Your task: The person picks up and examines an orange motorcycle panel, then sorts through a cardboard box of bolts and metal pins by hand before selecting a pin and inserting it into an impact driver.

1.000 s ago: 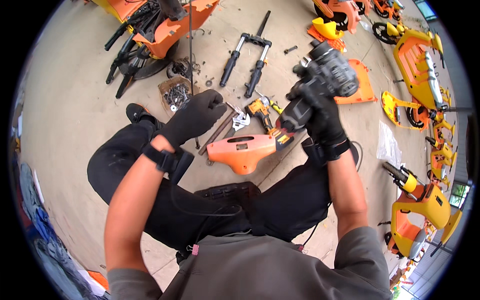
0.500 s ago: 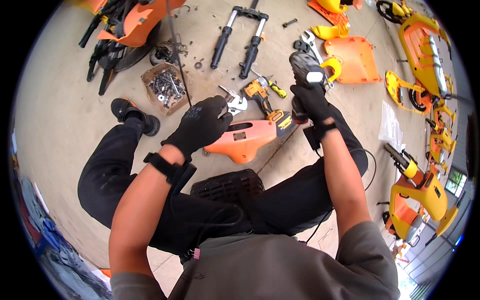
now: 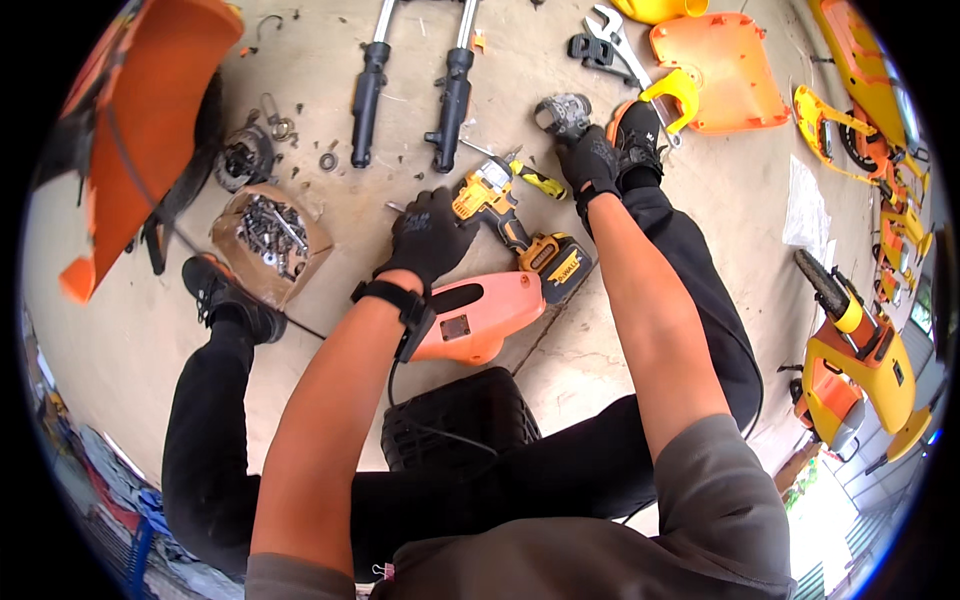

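The black-gloved left hand (image 3: 430, 235) hovers half-curled, holding nothing, beside the yellow-and-black cordless drill (image 3: 520, 225) lying on the concrete floor (image 3: 390, 215) (battery against the orange plastic cover (image 3: 480, 315)), while the gloved right hand (image 3: 585, 150) grips a small grey metal part (image 3: 562, 112) that I judge could slip loose.

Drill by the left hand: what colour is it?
Yellow and black drill, clearest in the head view.

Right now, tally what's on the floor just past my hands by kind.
Fork tubes: 2
Yellow cordless drill: 1
Cardboard box of bolts: 1
Orange panel: 1
Yellow-handled screwdriver: 1
Total: 6
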Demonstrator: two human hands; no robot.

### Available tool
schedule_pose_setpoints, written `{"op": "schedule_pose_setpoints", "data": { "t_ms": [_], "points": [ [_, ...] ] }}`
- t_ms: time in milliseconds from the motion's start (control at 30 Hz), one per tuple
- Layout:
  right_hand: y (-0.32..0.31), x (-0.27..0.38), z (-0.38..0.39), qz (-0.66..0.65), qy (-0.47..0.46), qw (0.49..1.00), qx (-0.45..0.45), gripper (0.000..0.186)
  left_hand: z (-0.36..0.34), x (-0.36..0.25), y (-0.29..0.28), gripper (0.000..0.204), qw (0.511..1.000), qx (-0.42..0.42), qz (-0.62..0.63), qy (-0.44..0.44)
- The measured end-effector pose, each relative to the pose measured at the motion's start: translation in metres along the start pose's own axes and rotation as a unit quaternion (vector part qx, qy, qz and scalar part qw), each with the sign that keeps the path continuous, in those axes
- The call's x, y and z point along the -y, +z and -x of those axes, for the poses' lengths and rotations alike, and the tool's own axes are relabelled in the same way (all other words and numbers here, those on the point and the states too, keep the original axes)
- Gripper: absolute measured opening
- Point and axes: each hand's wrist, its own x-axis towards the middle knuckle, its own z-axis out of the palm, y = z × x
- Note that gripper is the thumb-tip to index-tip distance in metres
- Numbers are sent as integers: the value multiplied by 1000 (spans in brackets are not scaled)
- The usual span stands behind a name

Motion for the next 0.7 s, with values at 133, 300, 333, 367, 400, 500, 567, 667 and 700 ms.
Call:
{"op": "schedule_pose_setpoints", "data": {
  "t_ms": [133,300,333,367,400,500,567,667,700],
  "points": [
    [6,22,11,77,-24,982,-170,47,-53,-14,31,54,999,15,41,22],
    [6,39,40,-287,-60,956,10,30,-83,-25,48,60,1000,18,-13,-15],
    [12,43,41,-294,-80,951,45,30,-84,-23,51,60,1000,3,-17,1],
    [16,45,42,-301,-100,945,79,30,-84,-21,53,60,1000,-13,-23,17],
    [20,46,33,-276,-130,950,71,32,-86,-24,48,59,999,3,-25,26],
    [15,37,21,-480,35,835,266,33,-79,-15,47,58,997,-25,12,70],
    [13,45,26,-534,87,794,277,30,-75,-9,46,63,996,-21,39,73],
    [13,41,31,-502,33,827,252,29,-64,-20,32,69,995,0,63,78],
    [0,43,35,-494,21,832,250,28,-60,-20,32,66,994,-19,70,85]
  ]
}}
